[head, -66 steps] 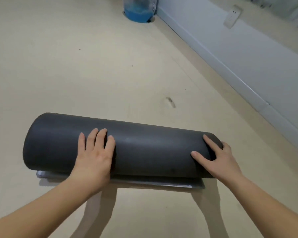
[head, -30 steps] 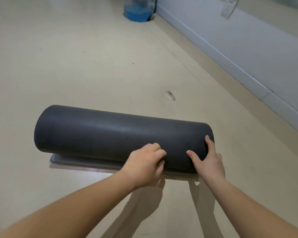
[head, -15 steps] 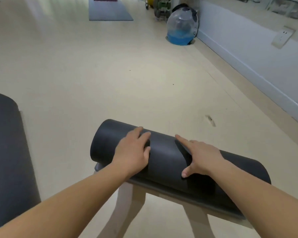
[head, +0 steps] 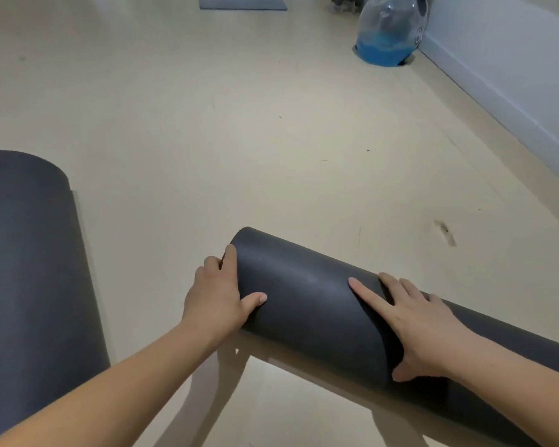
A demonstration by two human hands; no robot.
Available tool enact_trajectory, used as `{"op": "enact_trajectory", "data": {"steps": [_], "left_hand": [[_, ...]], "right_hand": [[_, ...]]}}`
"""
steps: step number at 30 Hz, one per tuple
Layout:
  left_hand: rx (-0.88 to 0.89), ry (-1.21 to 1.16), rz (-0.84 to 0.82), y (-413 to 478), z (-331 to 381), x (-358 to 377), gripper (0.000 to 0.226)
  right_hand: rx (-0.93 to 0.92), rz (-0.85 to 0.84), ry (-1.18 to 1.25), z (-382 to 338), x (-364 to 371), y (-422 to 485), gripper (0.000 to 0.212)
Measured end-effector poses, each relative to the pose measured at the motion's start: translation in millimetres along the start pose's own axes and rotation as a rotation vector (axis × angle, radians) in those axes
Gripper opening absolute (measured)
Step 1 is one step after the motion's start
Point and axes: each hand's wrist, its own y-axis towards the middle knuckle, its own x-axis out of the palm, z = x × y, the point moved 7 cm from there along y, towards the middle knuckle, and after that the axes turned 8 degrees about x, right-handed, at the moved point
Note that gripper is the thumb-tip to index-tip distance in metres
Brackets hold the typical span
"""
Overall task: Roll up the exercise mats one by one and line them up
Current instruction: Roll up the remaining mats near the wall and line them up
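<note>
**Grip: left hand (head: 217,301) clamped on end of rolled mat (head: 307,301), right hand (head: 423,327) flat on top**

Left fingers curled round the roll's left end, thumb on its skin. Right fingers were straight and spread, pressing mid-length, not gripping. Mat sat low centre-right, angled across the floor (head: 239,140), fully wound, no loose tail visible. Couldn't tell whether it touched the floor; shadow showed beneath it. Off at the left edge lay a second roll (head: 23,253), well apart. My read on progress: two rolled, this one not yet lined up beside the other. One flat mat (head: 242,2) at the far end looked unrolled, so more work left.
</note>
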Motion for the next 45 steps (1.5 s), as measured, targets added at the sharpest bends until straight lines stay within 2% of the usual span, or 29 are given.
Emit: {"op": "enact_trajectory", "data": {"steps": [5,9,14,19,23,27,32,37,41,45], "left_hand": [[0.108,0.005,-0.002,22,70,28,0.101],[0.232,0.003,-0.048,32,154,71,0.086],[0.433,0.001,-0.139,22,264,126,0.084],[0.69,0.024,-0.357,-22,352,174,0.094],[0.755,0.146,-0.538,-40,418,203,0.112],[0.799,0.225,-0.613,-64,490,239,0.121],[0.823,0.293,-0.569,-84,574,291,0.119],[0.771,0.382,-0.386,-103,649,326,0.106],[0.731,0.361,-0.438,-130,671,345,0.112],[0.82,0.38,-0.393,-132,686,360,0.118]], "right_hand": [[0.123,-0.063,0.013,57,11,-7,0.158],[0.325,-0.077,0.08,118,39,-36,0.163],[0.548,-0.05,0.163,201,92,-92,0.158],[0.708,-0.03,0.167,276,153,-161,0.156],[0.781,-0.029,0.2,330,190,-201,0.154],[0.821,-0.023,0.225,384,224,-243,0.154],[0.917,0.005,0.255,446,280,-294,0.152],[0.979,0.047,0.273,491,314,-313,0.146],[0.964,0.04,0.252,495,328,-322,0.141],[1.015,0.024,0.237,515,360,-348,0.149]]}}
